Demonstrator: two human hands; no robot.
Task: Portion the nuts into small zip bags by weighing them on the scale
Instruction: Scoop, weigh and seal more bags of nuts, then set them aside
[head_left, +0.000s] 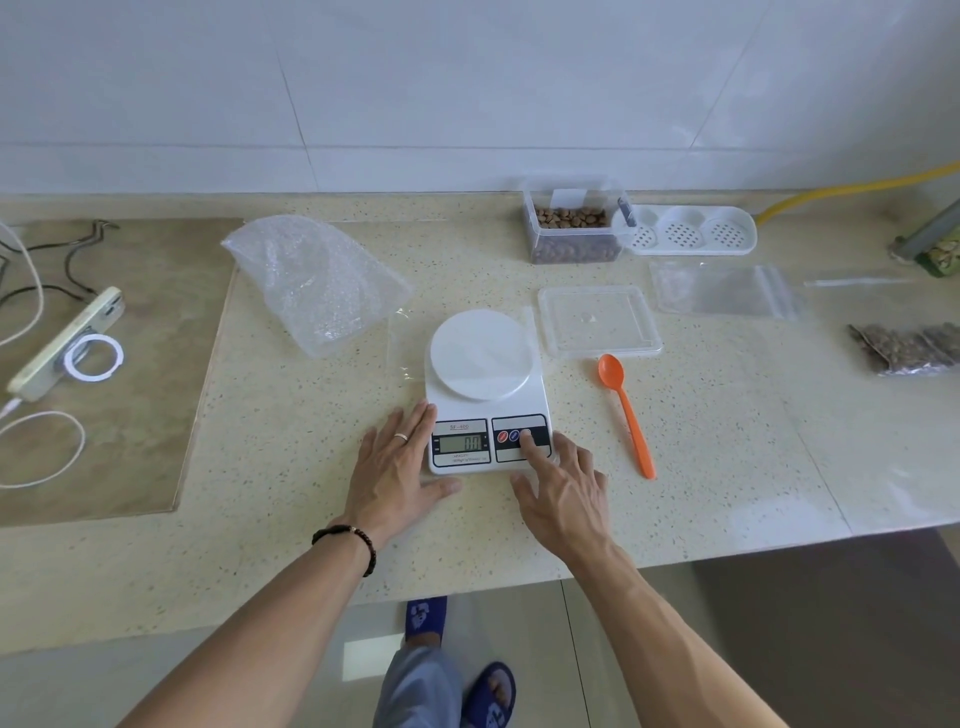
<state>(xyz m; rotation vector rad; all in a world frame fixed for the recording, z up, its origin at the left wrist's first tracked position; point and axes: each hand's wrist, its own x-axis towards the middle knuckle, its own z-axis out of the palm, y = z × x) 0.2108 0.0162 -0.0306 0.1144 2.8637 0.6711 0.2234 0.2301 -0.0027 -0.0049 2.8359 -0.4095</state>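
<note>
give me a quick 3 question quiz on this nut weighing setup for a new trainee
1. True or false: a bag already lies on the scale platform.
2. Which hand presses a button on the scale: the left hand or the right hand?
3. What colour is the spoon lying right of the scale?

Key
1. False; the platform is bare.
2. The right hand, with a fingertip; the left lies flat beside the scale.
3. Orange.
</note>
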